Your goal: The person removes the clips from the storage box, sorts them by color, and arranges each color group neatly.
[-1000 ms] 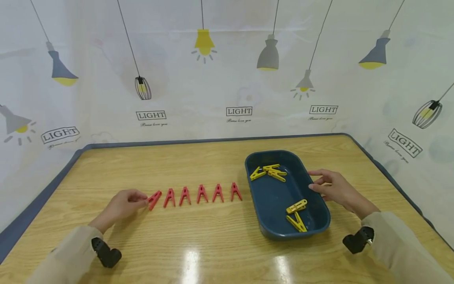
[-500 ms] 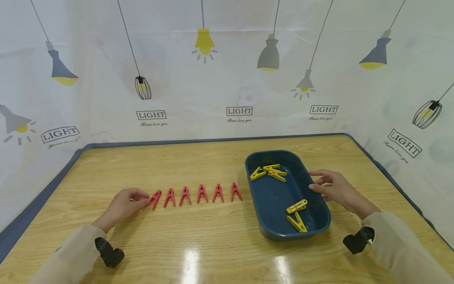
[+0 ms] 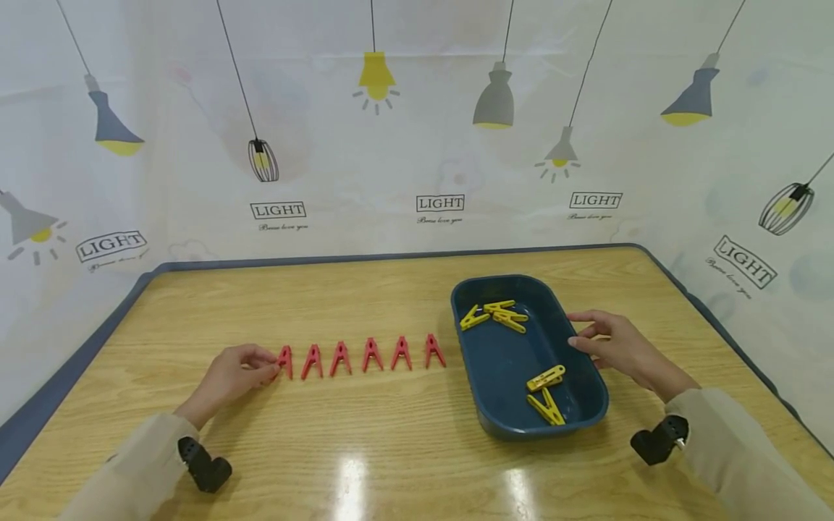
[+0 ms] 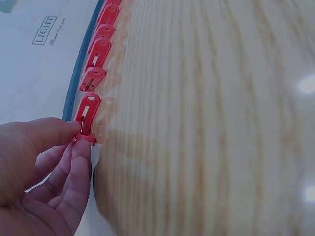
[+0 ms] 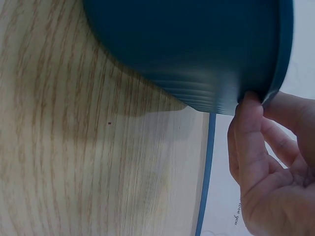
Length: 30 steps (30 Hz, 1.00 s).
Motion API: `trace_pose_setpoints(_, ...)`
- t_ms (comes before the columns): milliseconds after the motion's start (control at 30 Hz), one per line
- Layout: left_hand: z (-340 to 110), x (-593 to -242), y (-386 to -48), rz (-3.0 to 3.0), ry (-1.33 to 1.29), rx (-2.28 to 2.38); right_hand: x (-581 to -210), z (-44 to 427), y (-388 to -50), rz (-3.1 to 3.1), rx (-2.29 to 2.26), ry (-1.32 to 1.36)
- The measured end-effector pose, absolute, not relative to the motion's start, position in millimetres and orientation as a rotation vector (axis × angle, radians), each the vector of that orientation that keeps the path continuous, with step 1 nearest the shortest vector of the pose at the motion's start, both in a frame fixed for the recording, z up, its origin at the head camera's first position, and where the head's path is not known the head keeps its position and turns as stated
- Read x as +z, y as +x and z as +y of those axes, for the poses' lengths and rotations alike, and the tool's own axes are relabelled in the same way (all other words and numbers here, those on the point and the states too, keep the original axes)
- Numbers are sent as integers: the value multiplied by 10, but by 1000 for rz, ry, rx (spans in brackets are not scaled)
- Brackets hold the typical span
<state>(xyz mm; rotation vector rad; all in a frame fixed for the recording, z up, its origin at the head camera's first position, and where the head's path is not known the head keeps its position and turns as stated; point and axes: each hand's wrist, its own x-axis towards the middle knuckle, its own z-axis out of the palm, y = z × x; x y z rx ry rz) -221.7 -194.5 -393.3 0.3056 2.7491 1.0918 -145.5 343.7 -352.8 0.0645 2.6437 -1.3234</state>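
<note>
Thumb and fingers of my left hand [image 3: 236,376] pinch the leftmost red clothespin [image 3: 285,361], which stands on the wooden table at the end of a row. In the left wrist view that clothespin [image 4: 87,115] stands upright at my fingertips. Several more red clothespins [image 3: 371,354] stand to its right in a line, legs spread toward me. My right hand [image 3: 619,349] holds the right rim of a dark blue plastic basin [image 3: 504,391], thumb on the rim and fingers outside. The right wrist view shows this hand [image 5: 275,162] gripping the basin's edge [image 5: 284,49].
Inside the basin lie several yellow clothespins, one group [image 3: 500,316] at the far end and a pair [image 3: 546,394] near the front. A lamp-printed curtain [image 3: 352,166] stands behind and beside the wooden table [image 3: 293,463].
The leftmost red clothespin has turned from leaning to nearly in line with the others, and my left hand has shifted slightly right with it. The right hand and basin stay put.
</note>
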Motion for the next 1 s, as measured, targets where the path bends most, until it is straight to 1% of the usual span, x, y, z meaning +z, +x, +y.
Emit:
trace_pose_setpoints(533, -1969, -3897, -2181, 2693, 312, 1144, -3543, 3440, -1470, 2641, -1325, 78)
trace_pose_setpoints(767, -1951, -3748, -2223, 2814, 424, 1039, -3541, 3452, -1469, 2649, -1313, 78)
trace_pose_setpoints(1000, -1727, -3555, -2265, 2817, 538, 1060, -3547, 3444, -1470, 2644, -1327, 73)
